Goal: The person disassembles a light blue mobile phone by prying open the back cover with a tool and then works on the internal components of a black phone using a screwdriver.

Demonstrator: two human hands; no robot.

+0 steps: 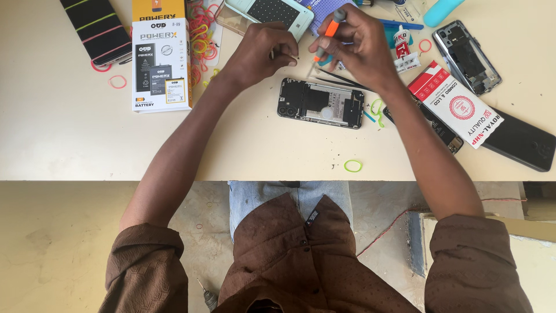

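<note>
Head view looks down on a cream table (69, 133) above a bare concrete floor (52, 243). Right hand (356, 43) grips an orange screwdriver (329, 33); left hand (266, 49) pinches something too small to tell, just above the opened phone (320, 103).

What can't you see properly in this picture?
- Head view: the screwdriver tip is hidden behind the right hand.
- Whatever the left hand fingers pinch is too small to tell.
- The teal object is cut off by the top edge.
- Screws in the opened phone are too small.
</note>
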